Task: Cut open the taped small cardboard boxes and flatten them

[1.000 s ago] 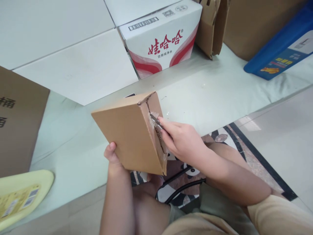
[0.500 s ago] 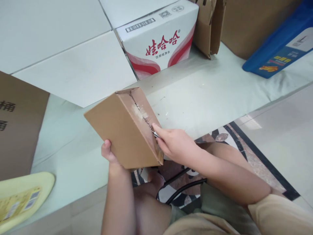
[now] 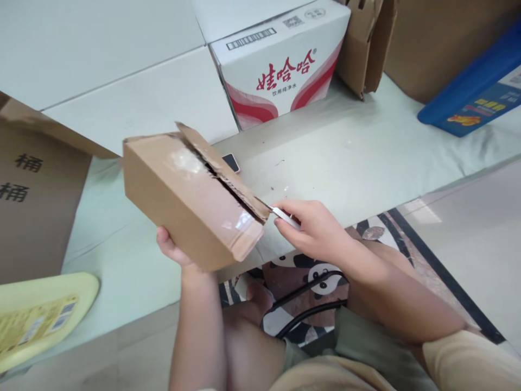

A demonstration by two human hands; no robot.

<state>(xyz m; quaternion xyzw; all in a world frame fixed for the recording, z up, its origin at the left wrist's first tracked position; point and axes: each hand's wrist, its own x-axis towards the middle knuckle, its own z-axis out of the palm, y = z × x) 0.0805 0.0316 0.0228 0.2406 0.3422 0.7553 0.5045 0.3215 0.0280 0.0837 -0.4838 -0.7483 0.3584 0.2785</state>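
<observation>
Head view: the left hand (image 3: 173, 251) holds a brown cardboard box (image 3: 191, 198) from beneath, its grip closed on the box's lower side, with only a thumb and part of the palm showing past the cardboard. The box is lifted and tilted above the near edge of a pale green sheet (image 3: 345, 157) spread on the floor. The taped top seam is split along its length, and one flap edge stands up raggedly at the far end. The right hand (image 3: 315, 231) has its grip closed on a small blade (image 3: 280, 213), pinched between thumb and fingers, the tip just at the near end of the split seam.

A dark phone (image 3: 230, 162) lies on the sheet just behind the box. Further back, at the sheet's far edge, stands a white carton with red lettering (image 3: 280, 65). A blue package (image 3: 472, 92) lies towards the far right corner. A large brown carton (image 3: 36, 201) stands at the left edge, with a pale yellow item (image 3: 44, 315) in front of it near the left corner.
</observation>
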